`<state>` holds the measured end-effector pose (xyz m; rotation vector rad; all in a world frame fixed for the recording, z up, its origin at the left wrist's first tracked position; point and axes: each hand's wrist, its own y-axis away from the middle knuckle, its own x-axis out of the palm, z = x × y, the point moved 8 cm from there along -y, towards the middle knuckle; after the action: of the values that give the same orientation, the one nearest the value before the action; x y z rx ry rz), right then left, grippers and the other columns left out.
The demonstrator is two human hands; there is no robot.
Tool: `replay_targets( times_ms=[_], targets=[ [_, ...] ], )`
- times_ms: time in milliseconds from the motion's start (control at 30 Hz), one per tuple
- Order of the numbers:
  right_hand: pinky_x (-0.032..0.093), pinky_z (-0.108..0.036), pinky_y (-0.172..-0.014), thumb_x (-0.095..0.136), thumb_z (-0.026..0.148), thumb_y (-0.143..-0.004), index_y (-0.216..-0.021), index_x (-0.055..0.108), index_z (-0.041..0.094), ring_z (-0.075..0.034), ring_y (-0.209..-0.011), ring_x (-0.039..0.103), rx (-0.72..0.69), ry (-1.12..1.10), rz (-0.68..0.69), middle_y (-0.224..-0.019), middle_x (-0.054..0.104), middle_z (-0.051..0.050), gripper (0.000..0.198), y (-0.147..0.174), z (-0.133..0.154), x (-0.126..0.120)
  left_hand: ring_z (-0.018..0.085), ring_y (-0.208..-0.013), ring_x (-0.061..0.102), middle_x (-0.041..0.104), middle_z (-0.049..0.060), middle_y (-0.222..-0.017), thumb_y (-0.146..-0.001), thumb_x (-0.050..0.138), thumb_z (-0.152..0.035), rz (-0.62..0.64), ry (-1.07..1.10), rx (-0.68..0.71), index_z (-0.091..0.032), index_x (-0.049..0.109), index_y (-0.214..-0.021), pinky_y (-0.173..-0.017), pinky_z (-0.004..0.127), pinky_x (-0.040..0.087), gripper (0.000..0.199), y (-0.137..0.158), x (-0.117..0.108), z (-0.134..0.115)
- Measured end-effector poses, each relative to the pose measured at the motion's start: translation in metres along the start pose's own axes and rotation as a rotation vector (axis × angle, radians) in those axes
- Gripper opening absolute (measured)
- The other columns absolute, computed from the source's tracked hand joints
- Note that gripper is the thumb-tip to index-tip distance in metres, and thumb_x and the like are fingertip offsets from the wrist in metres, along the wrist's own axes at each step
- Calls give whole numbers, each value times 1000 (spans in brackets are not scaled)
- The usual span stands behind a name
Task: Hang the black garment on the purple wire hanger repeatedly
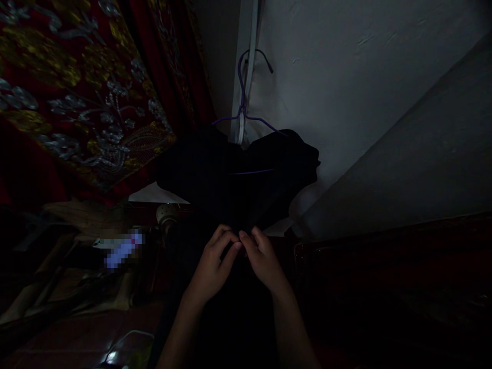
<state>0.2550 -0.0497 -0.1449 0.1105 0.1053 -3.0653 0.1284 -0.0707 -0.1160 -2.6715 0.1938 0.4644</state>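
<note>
A pale wall point(365, 102) fills the upper right, and a red cloth point(88, 92) with gold and silver decoration hangs at the upper left. Along the lower right stretches a dark reddish surface point(384, 266), too dim to identify. In the middle is a dark garment point(215, 189), upright on a hanger, its shoulders spread over the hanger's arms and its neck gaping in a V. So the hanging itself looks done; the front edges come together only where the hands are, and that join seems to be the part in progress. Whether anything below it is fastened cannot be told, as the cloth there is nearly black. At the lower left a wooden frame point(125, 292) stands over a tiled floor point(77, 328); no container or contents can be made out in this light. The left hand point(217, 259) and right hand point(263, 259) meet just below the neck opening, thumbs and fingers bent inward, their tips almost touching; both appear closed in a pinch on the garment's front, though any small fastener between them is hidden. Above, the purple hanger point(242, 110) shows its hook crossing a white strip point(251, 66) on the wall; what bears its weight is unclear.
</note>
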Motion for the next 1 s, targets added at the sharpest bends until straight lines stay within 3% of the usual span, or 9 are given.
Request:
replay_targets(
  times_ms=[167,333,467,600,767,1000],
  targets=[
    [48,-27,-73,56,46,-95,-89,60,23,-17,-78,58,8,-48,-61,-81,62,0,25,-1,-5,-6,21,-97,67,66,8,-105,-100,52,-25,-32,42,16,-24,70,-98,-86,33,56,18,-1,4,0],
    [44,-25,-62,60,51,-93,-83,54,22,-13,-65,52,10,-84,-26,-70,53,4,31,1,-5,-3,17,-80,69,69,3,-86,-93,62,-18,-266,74,80,-23,69,-88,-76,30,56,10,1,-3,0],
    [43,-25,-63,63,50,-92,-89,55,22,-13,-69,53,-14,-101,19,-77,55,3,29,2,2,1,15,-79,69,70,1,-86,-91,63,-16,-349,57,79,-23,66,-94,-75,27,56,8,6,-3,7],
    [42,-25,-61,61,51,-94,-81,54,21,-13,-67,50,4,-35,85,-73,53,3,33,3,0,1,15,-80,69,69,1,-86,-90,65,-17,-431,26,57,-22,65,-95,-74,26,56,8,11,-5,11],
    [40,-26,-62,60,47,-95,-79,55,21,-14,-68,51,-42,110,97,-72,55,2,31,5,4,0,15,-79,69,69,0,-86,-88,65,-13,-474,-6,81,-22,65,-96,-73,25,57,12,12,-8,8],
    [39,-25,-59,60,43,-94,-80,56,21,-13,-63,51,-65,108,61,-69,55,3,26,3,9,-2,14,-85,70,71,1,-92,-90,65,-12,-400,-17,89,-23,64,-104,-78,25,57,18,11,-5,16]
  ],
)
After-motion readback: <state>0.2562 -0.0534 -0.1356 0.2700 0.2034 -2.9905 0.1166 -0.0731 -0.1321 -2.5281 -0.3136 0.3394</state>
